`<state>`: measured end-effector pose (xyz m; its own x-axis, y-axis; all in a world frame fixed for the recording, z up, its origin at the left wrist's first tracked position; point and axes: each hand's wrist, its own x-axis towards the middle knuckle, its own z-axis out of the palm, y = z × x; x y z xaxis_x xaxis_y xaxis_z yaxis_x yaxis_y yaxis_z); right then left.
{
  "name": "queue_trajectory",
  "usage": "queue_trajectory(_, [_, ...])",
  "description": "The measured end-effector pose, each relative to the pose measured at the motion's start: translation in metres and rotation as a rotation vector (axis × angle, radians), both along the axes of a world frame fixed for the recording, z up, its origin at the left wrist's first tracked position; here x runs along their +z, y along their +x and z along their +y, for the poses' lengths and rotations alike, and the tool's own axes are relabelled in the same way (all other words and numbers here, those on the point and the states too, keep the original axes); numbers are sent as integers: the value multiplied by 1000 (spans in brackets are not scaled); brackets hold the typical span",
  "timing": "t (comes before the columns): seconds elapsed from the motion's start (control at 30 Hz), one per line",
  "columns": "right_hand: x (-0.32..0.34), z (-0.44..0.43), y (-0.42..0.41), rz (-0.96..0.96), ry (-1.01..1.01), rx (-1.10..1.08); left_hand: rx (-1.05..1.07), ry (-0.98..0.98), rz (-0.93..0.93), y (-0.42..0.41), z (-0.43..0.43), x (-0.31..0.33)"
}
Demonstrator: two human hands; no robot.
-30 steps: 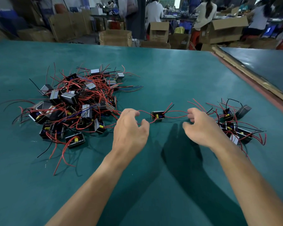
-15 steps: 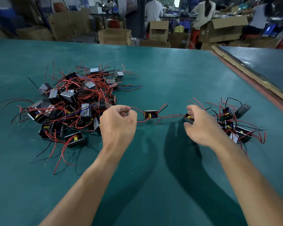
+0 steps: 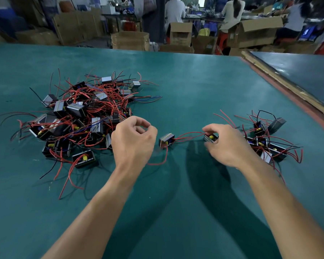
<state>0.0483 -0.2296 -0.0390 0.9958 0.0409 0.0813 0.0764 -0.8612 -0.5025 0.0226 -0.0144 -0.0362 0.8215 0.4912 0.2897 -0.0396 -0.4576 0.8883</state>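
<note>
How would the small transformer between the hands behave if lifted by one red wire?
The transformer looks heavy for its size, with a metal core. Lifted so, it would likely dangle: its red wires curve limply. They seem to reach the unit the right hand pinches, so that may tug.

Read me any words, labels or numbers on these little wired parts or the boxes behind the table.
No text can be read.
Wired parts in the pile: no legible marking.
Single part mid-table: none visible.
Cardboard boxes: any print is too blurred.
</note>
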Motion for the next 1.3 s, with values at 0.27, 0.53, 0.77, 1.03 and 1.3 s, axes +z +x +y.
queue_trajectory(0.27, [3,1,-2,2,-38,39,-354,250,209,0,-6,-12])
queue_trajectory(0.53, [3,-5,3,-143,138,-67,-333,464,186,1,-6,-18])
queue_trajectory(0.77, [6,-3,3,-287,461,-79,-224,184,237,4,-1,-15])
queue_trajectory(1.03, [11,-9,6,-398,495,-220,-315,-612,217,5,2,2])
queue_trajectory(1.3, [0,5,-1,-138,65,-1,-233,-592,205,9,3,1])
